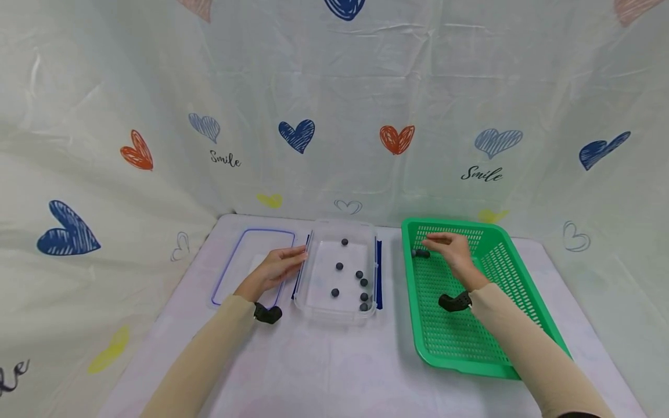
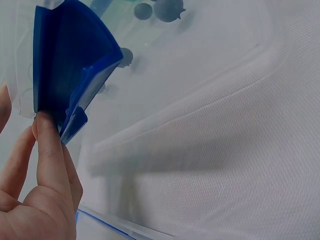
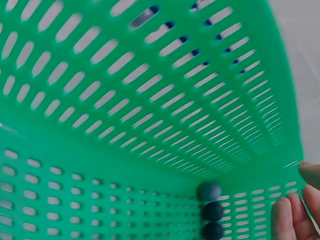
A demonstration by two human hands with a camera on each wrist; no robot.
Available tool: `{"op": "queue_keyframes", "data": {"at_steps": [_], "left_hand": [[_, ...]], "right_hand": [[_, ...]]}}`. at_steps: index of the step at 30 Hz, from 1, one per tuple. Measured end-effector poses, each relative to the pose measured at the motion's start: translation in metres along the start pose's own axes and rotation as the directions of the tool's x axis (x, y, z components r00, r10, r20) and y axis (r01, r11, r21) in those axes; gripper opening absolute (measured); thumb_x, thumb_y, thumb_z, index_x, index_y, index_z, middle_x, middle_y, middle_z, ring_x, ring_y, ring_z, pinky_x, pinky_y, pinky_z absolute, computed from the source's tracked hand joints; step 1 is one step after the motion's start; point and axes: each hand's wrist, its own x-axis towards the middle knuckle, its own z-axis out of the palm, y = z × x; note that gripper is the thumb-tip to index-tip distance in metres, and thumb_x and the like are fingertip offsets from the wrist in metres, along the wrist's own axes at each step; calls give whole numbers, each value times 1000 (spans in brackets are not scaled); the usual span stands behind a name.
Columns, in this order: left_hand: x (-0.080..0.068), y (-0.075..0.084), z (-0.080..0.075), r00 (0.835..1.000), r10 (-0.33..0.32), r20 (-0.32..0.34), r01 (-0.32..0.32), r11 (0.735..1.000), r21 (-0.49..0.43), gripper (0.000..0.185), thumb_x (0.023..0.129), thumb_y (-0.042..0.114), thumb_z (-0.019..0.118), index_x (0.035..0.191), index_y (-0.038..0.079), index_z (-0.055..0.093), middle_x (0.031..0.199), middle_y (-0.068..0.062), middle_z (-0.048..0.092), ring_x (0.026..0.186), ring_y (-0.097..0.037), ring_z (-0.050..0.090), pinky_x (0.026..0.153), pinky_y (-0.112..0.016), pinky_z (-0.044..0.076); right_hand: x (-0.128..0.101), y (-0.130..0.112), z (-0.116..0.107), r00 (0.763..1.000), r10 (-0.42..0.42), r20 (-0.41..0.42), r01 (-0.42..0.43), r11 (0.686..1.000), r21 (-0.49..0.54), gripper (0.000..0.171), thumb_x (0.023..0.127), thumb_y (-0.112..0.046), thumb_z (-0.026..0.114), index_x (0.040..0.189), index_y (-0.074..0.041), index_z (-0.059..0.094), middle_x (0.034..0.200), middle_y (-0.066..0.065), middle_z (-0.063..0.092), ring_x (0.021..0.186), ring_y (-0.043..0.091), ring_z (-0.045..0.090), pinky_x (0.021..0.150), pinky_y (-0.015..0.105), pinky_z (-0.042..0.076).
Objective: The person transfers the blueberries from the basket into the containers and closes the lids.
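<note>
My left hand (image 1: 274,270) is at the left side of a clear plastic box (image 1: 337,316), its nearly straight fingers touching the blue locking flap (image 2: 70,55). Several blueberries (image 1: 340,266) lie scattered on the box floor, most toward its right side. Over the far left part of a green basket (image 1: 418,342) hovers my right hand (image 1: 452,252). Its thumb and fingers (image 3: 282,217) stand apart in the right wrist view, and I see nothing between them. Just below it, more blueberries (image 3: 212,211) sit in a row against the basket's side wall.
A clear lid (image 1: 251,249) with a blue seal lies left of the box. Another blue flap (image 1: 379,273) hangs along the box's right side. The white-covered table (image 1: 313,371) stands before a curtain (image 1: 345,75) printed with hearts.
</note>
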Motion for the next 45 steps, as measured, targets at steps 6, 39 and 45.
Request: {"op": "queue_keyframes", "data": {"at_steps": [6,39,45], "left_hand": [[0,1,0,1000,5,15,-5,1000,2,52,97,12,67,145,1,49,147,-16,49,109,-6,62,95,-23,52],[4,-2,0,1000,19,12,-19,999,-27,51,97,8,66,144,-2,48,147,-17,48,110,-6,61,96,-24,51],[5,-4,0,1000,25,16,-25,999,-26,51,98,8,65,145,-3,47,149,-17,46,113,-7,60,97,-24,50]], "right_hand": [[6,16,3,998,-7,-69,3,998,-60,44,94,-13,72,128,11,60,118,21,66,87,-1,58,104,48,47],[19,55,14,980,-11,-198,-57,942,-332,36,88,-9,78,114,11,67,111,29,66,101,40,62,75,44,58],[20,56,16,977,-38,-210,-36,940,-339,33,87,-7,78,111,13,68,107,30,67,97,41,63,74,45,58]]}}
